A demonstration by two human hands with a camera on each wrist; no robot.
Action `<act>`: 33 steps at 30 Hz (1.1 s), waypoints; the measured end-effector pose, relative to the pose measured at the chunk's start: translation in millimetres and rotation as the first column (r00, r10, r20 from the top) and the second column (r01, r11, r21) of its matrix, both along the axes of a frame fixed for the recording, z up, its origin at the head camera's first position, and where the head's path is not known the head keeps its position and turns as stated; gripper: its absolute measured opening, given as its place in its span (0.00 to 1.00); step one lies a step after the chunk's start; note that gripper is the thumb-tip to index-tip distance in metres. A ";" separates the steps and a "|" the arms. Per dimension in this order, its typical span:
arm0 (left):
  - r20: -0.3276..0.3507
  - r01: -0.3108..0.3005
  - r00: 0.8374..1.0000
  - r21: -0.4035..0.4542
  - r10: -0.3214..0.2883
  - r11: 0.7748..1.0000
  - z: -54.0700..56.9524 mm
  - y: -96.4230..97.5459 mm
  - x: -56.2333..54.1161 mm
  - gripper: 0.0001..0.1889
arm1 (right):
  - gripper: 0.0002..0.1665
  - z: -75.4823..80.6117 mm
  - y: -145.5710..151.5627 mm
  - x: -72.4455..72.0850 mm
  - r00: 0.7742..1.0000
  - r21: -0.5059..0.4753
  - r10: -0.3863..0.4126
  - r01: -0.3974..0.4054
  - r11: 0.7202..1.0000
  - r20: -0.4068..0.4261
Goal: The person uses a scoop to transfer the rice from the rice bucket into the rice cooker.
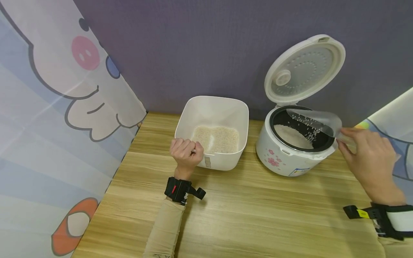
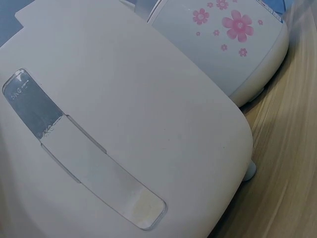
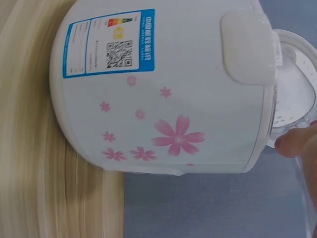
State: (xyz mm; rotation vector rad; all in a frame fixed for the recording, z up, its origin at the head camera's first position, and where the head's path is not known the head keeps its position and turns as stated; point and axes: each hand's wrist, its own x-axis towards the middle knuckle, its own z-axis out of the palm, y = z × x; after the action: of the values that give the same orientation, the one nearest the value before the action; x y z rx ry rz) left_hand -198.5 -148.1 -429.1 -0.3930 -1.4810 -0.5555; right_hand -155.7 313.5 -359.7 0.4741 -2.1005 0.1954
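My right hand [image 1: 371, 156] pinches a clear plastic scoop [image 1: 329, 120], tilted over the open rice cooker [image 1: 266, 152]. Loose white grains drop from it toward the rice [image 1: 290, 136] inside the dark inner pot. In the right wrist view a finger [image 3: 297, 144] shows beside the cooker's rim, and most of that hand is out of frame. With fingers curled, my left hand [image 1: 187, 154] grips the front left rim of a white rice bin [image 1: 226, 161], which has a layer of rice [image 1: 221, 139] on its bottom. The left wrist view shows the bin's wall with its clear window strip [image 2: 99, 158].
The cooker's lid [image 1: 304, 68] stands raised on its hinge, leaning toward the grey wall [image 1: 200, 46]. Bin and cooker stand side by side at the back of the wooden table [image 1: 245, 215]. A cartoon-printed cloth [image 1: 48, 143] hangs at the left.
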 end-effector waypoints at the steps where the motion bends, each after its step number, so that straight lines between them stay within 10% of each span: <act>1: 0.001 0.000 1.000 0.000 0.000 1.000 0.0 -0.1 -0.1 0.17 | 0.16 -0.5 -1.4 -0.8 1.000 0.003 0.006 -0.006 1.000 -0.028; 15: -0.009 0.002 1.000 -0.008 -0.002 1.000 -1.1 -0.6 -0.1 0.17 | 0.07 -3.7 -10.4 -0.6 0.970 0.067 0.029 -0.014 0.998 -0.243; 19: -0.029 0.006 1.000 -0.008 -0.006 1.000 -2.3 -1.3 0.2 0.17 | 0.05 -6.8 -6.0 0.4 0.986 0.027 0.024 -0.020 0.999 -0.165; 33: -0.025 0.022 0.999 -0.024 -0.023 0.999 -1.7 -2.8 0.4 0.17 | 0.47 -6.8 2.9 7.1 0.988 -0.124 -0.032 0.052 0.991 0.152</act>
State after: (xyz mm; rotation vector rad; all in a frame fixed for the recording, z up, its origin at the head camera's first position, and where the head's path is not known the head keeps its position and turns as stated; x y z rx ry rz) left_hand -198.1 -150.9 -430.8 -0.4340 -1.4616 -0.5499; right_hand -148.6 316.4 -366.5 0.3472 -2.2262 0.3483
